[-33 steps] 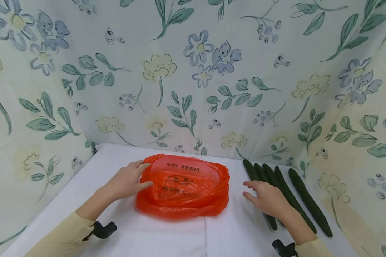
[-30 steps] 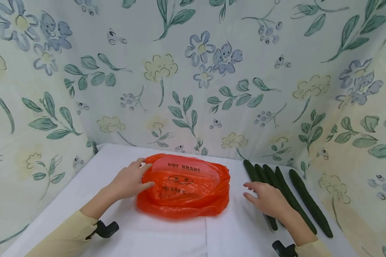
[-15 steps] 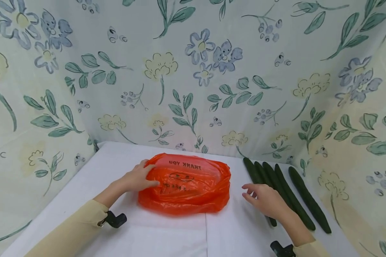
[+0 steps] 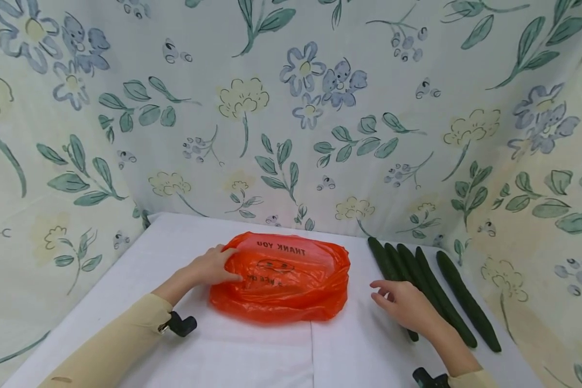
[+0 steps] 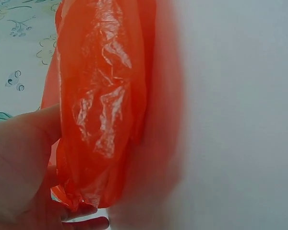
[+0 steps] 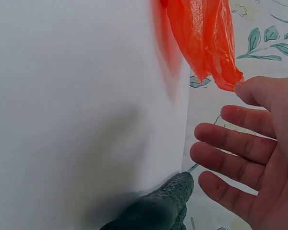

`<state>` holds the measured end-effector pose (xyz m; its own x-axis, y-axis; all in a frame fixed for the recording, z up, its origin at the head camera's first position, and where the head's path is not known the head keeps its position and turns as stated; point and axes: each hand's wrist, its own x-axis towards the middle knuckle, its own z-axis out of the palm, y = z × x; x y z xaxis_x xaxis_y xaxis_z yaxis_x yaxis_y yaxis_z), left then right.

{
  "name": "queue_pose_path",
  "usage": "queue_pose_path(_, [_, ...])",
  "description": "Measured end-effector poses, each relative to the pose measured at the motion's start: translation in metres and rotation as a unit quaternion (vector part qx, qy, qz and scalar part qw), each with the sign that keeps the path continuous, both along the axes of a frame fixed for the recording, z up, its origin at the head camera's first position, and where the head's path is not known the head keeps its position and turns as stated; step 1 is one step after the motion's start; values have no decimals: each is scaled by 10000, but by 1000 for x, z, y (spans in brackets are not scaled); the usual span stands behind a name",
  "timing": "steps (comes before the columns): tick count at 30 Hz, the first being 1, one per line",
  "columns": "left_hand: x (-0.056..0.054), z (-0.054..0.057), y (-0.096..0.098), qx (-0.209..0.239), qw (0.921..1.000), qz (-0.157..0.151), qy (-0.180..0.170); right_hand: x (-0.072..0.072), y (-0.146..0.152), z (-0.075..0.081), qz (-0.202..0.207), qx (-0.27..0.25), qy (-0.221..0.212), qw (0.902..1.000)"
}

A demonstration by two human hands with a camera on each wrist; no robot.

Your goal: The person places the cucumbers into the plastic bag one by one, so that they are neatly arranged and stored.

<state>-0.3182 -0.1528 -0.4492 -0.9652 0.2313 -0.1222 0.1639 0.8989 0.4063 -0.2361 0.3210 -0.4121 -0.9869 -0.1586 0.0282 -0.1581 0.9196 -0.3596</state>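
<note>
A red-orange plastic bag (image 4: 281, 280) printed with THANK YOU lies bundled on the white table, its contents hidden. My left hand (image 4: 216, 268) is spread around the bag's left end, thumb and fingers touching it; in the left wrist view, the fingers reach beyond the bag's lower end and look fairly straight. Right of the bag, my right hand (image 4: 407, 306) hovers with loosely bent fingers and holds nothing. Under and beside it lie several dark green cucumbers (image 4: 427, 277), one cucumber (image 4: 468, 302) set apart at the far right. The right wrist view catches a cucumber's bumpy end (image 6: 163, 201).
White cloth (image 4: 252, 355) covers the table, with a crease down its middle. Floral fabric (image 4: 271, 118) hangs behind and at both sides, close to the table's edges. Each sleeve cuff carries a small black device, such as the left one (image 4: 181, 323).
My left hand has shifted a little to the right, farther onto the bag's end. My right hand has sunk slightly toward the front. The bag and cucumbers stay in nearly the same places.
</note>
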Motion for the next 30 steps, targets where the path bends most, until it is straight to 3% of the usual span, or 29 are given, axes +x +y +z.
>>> queue_pose_path(5, [1, -3, 3, -283, 9994, -179, 89, -3, 11, -3, 61, -612, 128, 9980])
queue_pose_path(11, [6, -4, 9, -522, 9985, -116, 121, -6, 23, -6, -55, -1247, 262, 9918])
queue_pose_path(24, [23, -4, 17, -882, 9948, -254, 432, -10, 33, -21, -754, -1583, 755, 9816])
queue_pose_path(30, [30, -5, 18, -958, 9935, -334, 516, -12, 40, -23, -1428, -1659, 526, 9743])
